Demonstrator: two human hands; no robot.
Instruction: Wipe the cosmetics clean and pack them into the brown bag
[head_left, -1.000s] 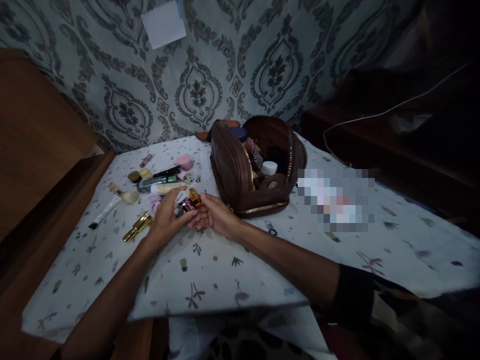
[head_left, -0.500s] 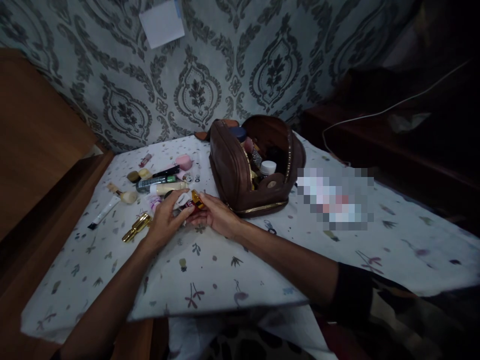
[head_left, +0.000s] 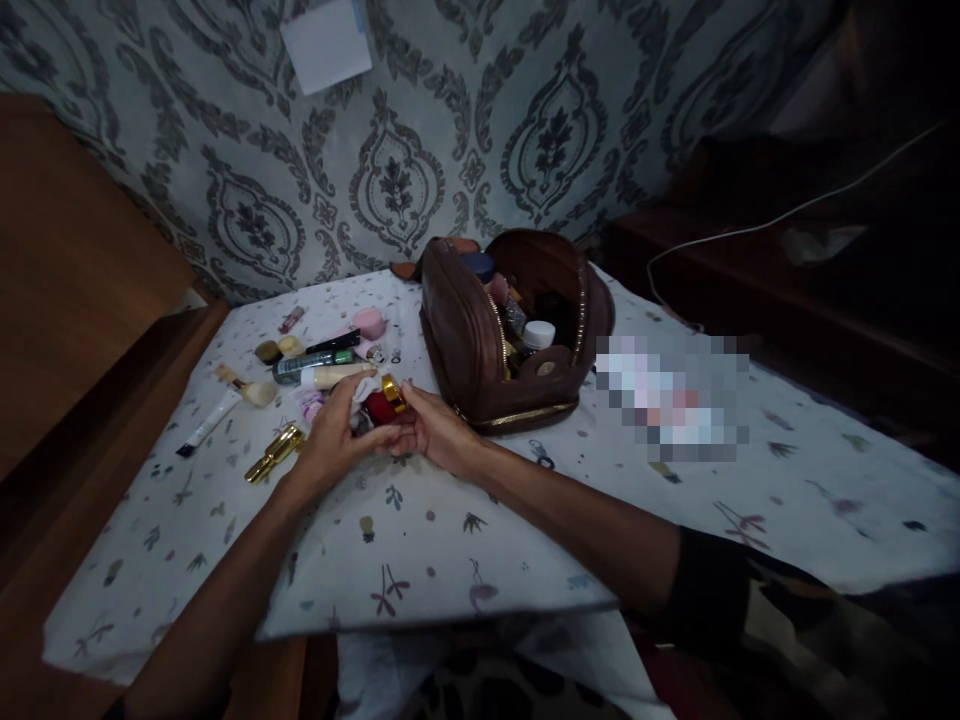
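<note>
Now the small red bottle (head_left: 381,407) shows a plain side, where half a second ago pale lettering faced up, so it seems to have been rolled between the hands, with its gold cap (head_left: 392,392) pointing up and to the right. That probably means a fresh part of it lies against the white cloth (head_left: 366,388), which the left hand (head_left: 337,425) pinches between thumb and fingers on the bottle's left side. The right hand (head_left: 439,425) grips the capped end, thumb by the cap and fingers curled beneath; the cloth is dim and partly covered, so it may be a tissue. The bottle is held just above the patterned tablecloth (head_left: 435,540), near and left of the open brown bag (head_left: 465,330), whose contents include a white-lidded container (head_left: 538,336). Nothing else around the hands has clearly shifted: the gold bottle (head_left: 274,453) lies to the left, while the cream tube (head_left: 322,378), the green-capped bottle (head_left: 311,366) and the pink jar (head_left: 369,322) lie farther off.
</note>
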